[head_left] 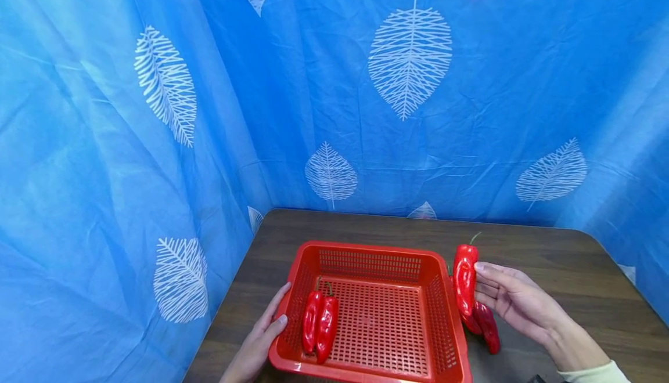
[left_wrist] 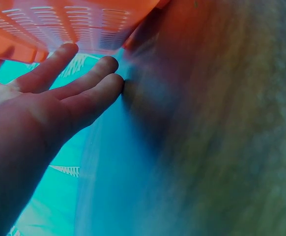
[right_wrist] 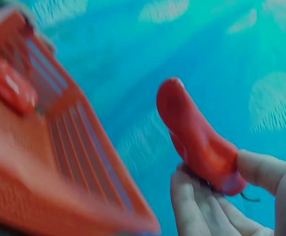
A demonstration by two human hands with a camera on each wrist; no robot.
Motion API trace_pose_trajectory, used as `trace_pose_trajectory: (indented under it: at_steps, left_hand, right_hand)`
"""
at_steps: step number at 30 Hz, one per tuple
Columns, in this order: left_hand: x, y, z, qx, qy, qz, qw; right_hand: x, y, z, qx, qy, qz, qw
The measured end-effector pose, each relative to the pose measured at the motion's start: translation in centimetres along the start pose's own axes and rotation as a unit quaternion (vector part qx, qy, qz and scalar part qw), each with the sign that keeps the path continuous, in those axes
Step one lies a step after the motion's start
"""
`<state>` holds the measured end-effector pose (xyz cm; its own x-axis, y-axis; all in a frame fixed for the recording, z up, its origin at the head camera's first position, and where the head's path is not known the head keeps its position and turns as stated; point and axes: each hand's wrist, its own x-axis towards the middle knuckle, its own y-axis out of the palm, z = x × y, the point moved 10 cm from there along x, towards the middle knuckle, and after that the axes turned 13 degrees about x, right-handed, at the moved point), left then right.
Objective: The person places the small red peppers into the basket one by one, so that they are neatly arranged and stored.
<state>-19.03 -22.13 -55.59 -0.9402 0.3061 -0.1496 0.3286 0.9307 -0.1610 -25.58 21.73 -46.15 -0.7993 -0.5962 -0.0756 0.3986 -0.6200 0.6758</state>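
A red plastic basket (head_left: pixel 366 248) stands on the table with two red peppers (head_left: pixel 327 328) lying side by side at its left inside. My left hand (head_left: pixel 257 336) holds the basket's left rim, thumb on top; in the left wrist view its other fingers (left_wrist: pixel 91 93) spread along the outside wall. Just beyond the right rim, my right hand (head_left: pixel 514 299) pinches a red pepper (head_left: pixel 464 278) between thumb and fingers, its green stem pointing up. The right wrist view shows this pepper (right_wrist: pixel 197 132) with the thumb near the stem end.
More red peppers (head_left: pixel 488 328) lie on the table right of the basket, partly hidden behind the held pepper and the right hand. The dark wooden table (head_left: pixel 564 267) meets a blue curtain (head_left: pixel 470 110) with white leaf prints at the back and left.
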Motion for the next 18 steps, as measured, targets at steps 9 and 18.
trace_pose_trajectory:
  at_steps: [9,18]
  left_hand:
    - [0.1,0.0,-0.1,0.010,-0.003,-0.004,0.9999]
    - [0.2,0.0,0.1,0.007,-0.009,-0.008,0.9999]
  right_hand:
    - [3.0,6.1,-3.3,-0.019,0.009,-0.008,0.9997]
    - [6.6,8.2,-6.0,-0.081,0.033,-0.042,0.9953]
